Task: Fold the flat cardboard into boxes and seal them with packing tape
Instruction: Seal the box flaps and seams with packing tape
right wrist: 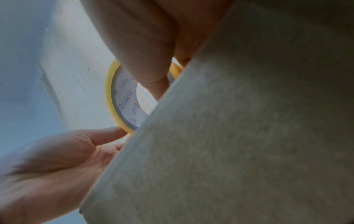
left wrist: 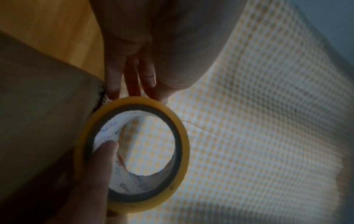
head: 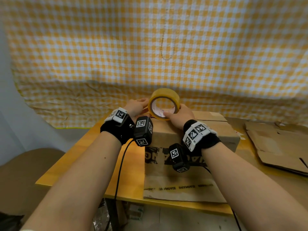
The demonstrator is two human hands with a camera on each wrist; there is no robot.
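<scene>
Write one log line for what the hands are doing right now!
step: taping box | right hand: grips tape roll, thumb inside core | left hand: fingers touch roll | roll: upright at far edge of box | flat cardboard: waiting at right

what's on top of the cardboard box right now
The tape roll stands on edge at the cardboard box top's far left corner, held by the right hand. Hands hide where it touches.

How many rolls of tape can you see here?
1. The tape roll stands on edge at the far left corner of the folded box, held by the right hand. Others may lie out of view.
</scene>
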